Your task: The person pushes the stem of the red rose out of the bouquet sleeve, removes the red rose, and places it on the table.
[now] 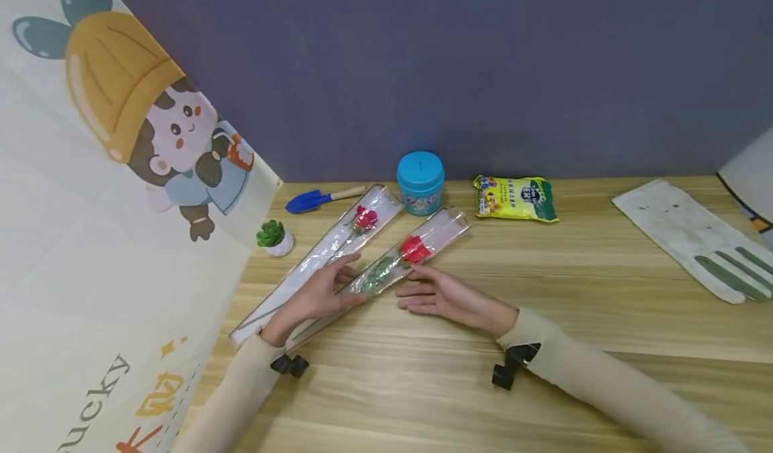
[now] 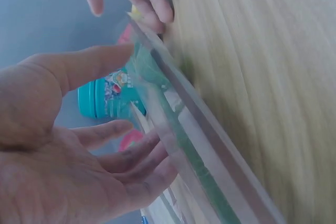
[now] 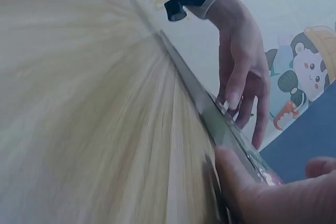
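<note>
Two roses in clear sleeves lie side by side, slanting across the wooden table (image 1: 543,319). The nearer sleeve (image 1: 386,268) holds a red flower (image 1: 414,248); the farther sleeve (image 1: 329,248) holds a darker red one (image 1: 365,218). My left hand (image 1: 326,288) lies across both sleeves with its fingers fairly straight. In the left wrist view the thumb (image 2: 94,61) and fingers (image 2: 131,156) touch the nearer sleeve (image 2: 199,145). My right hand (image 1: 425,292) rests flat beside that sleeve, fingertips at its edge just below the flower. In the right wrist view its thumb (image 3: 247,182) presses that edge.
At the back stand a blue tub (image 1: 420,182), a blue trowel (image 1: 314,200), a small potted succulent (image 1: 274,237) and a yellow-green bag (image 1: 515,198). A white glove (image 1: 694,238) lies at the right. A cartoon-printed sheet (image 1: 121,205) walls off the left side.
</note>
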### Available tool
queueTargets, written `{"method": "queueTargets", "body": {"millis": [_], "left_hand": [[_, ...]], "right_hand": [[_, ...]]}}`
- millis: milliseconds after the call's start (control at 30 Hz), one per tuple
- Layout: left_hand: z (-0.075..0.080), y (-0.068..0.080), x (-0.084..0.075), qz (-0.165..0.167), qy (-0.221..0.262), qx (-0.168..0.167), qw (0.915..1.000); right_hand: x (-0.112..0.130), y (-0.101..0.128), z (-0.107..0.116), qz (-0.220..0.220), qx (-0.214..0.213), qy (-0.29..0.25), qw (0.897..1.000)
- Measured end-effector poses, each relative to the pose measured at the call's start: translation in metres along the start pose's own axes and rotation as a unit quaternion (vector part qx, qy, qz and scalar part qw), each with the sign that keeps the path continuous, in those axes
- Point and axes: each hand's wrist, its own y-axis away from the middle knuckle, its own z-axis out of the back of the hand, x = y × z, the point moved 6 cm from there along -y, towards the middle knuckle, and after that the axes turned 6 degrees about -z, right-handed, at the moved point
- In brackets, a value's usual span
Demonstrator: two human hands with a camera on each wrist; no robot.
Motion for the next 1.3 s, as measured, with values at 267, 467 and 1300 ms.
{"method": "queueTargets", "body": {"millis": [267,467,1300], "left_hand": [[-0.006,-0.008,0.002,0.002,0.011,0.014,0.9998],[-0.01,-0.011,0.002,-0.013,0.004,0.008,0.9999],[-0.047,-0.016,-0.038,-0.061,0.154,0.011,0.9861]], "right_hand": [[-0.002,-0.006,0.001,0.004,-0.016,-0.045,0.999],[-0.004,-0.006,-0.002,0.003,-0.027,-0.062,0.998],[0.01,0.025,0.014,0.129,-0.145,0.03,0.98]]}}
